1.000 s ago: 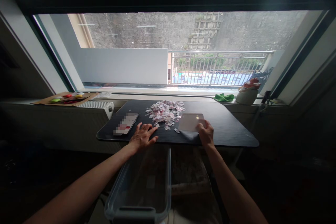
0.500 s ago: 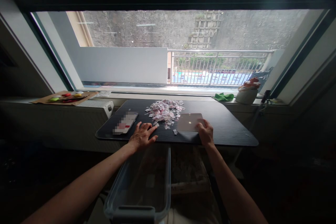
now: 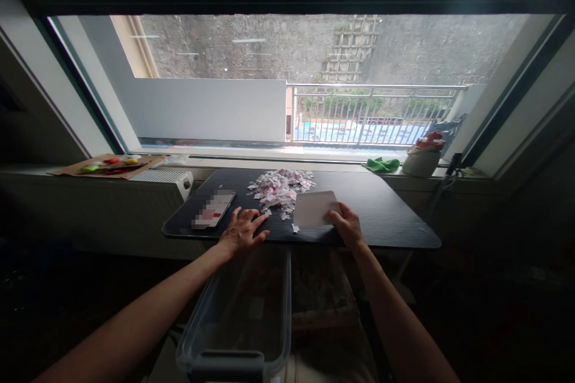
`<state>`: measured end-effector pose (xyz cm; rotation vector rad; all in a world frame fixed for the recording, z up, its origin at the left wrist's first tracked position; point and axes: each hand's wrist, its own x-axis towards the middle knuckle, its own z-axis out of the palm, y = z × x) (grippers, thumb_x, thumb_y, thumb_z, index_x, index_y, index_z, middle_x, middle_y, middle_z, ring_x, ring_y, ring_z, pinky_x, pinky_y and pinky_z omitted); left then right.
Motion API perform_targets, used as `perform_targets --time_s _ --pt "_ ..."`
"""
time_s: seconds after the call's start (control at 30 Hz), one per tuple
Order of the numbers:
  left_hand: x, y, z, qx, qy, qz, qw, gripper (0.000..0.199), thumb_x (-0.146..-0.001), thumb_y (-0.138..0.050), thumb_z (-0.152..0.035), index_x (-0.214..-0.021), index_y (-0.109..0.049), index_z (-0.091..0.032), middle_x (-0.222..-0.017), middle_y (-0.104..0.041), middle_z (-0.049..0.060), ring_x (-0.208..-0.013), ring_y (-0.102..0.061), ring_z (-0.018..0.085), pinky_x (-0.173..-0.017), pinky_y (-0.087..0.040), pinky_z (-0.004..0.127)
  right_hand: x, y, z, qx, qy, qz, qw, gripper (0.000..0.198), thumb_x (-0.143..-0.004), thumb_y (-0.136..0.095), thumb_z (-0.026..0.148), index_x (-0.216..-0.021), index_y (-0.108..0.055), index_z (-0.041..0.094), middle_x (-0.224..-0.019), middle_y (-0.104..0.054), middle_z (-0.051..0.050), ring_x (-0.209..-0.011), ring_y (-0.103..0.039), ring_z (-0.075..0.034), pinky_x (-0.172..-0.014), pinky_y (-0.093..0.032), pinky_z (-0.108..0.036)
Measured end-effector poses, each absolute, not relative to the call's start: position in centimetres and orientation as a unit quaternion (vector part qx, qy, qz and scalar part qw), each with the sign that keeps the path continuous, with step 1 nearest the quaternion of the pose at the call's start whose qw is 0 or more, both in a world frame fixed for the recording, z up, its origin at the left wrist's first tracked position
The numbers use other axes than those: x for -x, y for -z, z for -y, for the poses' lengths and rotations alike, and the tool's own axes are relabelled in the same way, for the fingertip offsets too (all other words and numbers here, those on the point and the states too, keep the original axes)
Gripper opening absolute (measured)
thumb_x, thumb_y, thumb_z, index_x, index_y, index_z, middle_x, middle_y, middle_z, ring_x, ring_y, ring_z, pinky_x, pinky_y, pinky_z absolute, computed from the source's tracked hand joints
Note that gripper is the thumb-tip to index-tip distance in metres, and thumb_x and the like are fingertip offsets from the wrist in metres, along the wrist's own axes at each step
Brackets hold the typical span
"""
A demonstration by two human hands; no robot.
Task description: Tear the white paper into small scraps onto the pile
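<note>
On the dark table (image 3: 381, 209) lies a heap of small white and pinkish paper scraps (image 3: 278, 187). My right hand (image 3: 348, 224) grips a thin, pale, flat rectangular sheet with rounded corners (image 3: 313, 209) by its right edge; its left side is against the near right of the heap. A loose paper scrap (image 3: 295, 228) sits just below that sheet's lower left corner. My left hand (image 3: 244, 228) rests on the table's near edge with fingers spread, fingertips close to the scraps, holding nothing. Left of it lies a phone-like flat object (image 3: 214, 209), partly blurred out.
Below the table's near edge stands a clear plastic bin (image 3: 287, 311). A radiator (image 3: 177, 184) is at the left, with a brown board (image 3: 72, 169) beside it bearing colourful items. On the sill at right are a green cloth (image 3: 381, 165) and a pale pot (image 3: 421, 163).
My right hand has moved left with the pale sheet, bringing it nearer the heap and shifting the loose scrap slightly left. My left hand stays in place.
</note>
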<state>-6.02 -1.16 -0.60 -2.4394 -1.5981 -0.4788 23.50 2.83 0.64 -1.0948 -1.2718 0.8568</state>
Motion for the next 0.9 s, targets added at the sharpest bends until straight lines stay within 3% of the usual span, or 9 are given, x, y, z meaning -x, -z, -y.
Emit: perform_targets --time_s 0.23,0.47,0.63,0.9 --pt "5.9 0.5 1.3 0.822 0.153 0.54 0.094 0.048 -0.088 -0.038 -0.049 -0.126 -0.053 -0.023 -0.113 -0.053 0.009 -0.109 -0.048 0.024 -0.107 -0.018 0.055 -24.1 -0.7 -3.1 0.498 -0.337 0.555 0.574 0.032 -0.061 -0.056 0.031 -0.087 -0.067 0.016 -0.07 -0.066 0.0 -0.065 -0.058 -0.016 -0.063 -0.046 -0.028" --pt "6.1 0.8 1.1 0.824 0.176 0.529 0.103 0.047 -0.088 -0.04 -0.049 -0.126 -0.053 -0.026 -0.112 -0.053 0.007 -0.108 -0.047 0.024 -0.107 -0.019 0.054 -25.5 -0.1 -4.2 0.52 -0.328 0.495 0.615 0.035 -0.06 -0.054 0.032 -0.088 -0.066 0.015 -0.073 -0.065 -0.002 -0.067 -0.057 -0.016 -0.064 -0.046 -0.028" --pt "6.0 0.7 1.2 0.823 0.163 0.535 0.103 0.047 -0.088 -0.039 -0.049 -0.125 -0.053 -0.024 -0.114 -0.053 0.008 -0.109 -0.047 0.024 -0.107 -0.019 0.054 -25.1 -0.7 -3.9 0.519 -0.342 0.545 0.563 0.036 -0.06 -0.052 0.03 -0.089 -0.068 0.017 -0.074 -0.067 -0.001 -0.068 -0.058 -0.017 -0.063 -0.046 -0.027" --pt "6.0 0.7 1.2 0.821 0.168 0.535 0.103 0.046 -0.088 -0.039 -0.05 -0.124 -0.054 -0.026 -0.113 -0.054 0.007 -0.108 -0.048 0.023 -0.108 -0.018 0.054 -25.0 -1.3 -3.2 0.502 -0.358 0.562 0.551 0.035 -0.058 -0.054 0.031 -0.085 -0.071 0.017 -0.073 -0.069 -0.001 -0.068 -0.059 -0.018 -0.062 -0.047 -0.028"
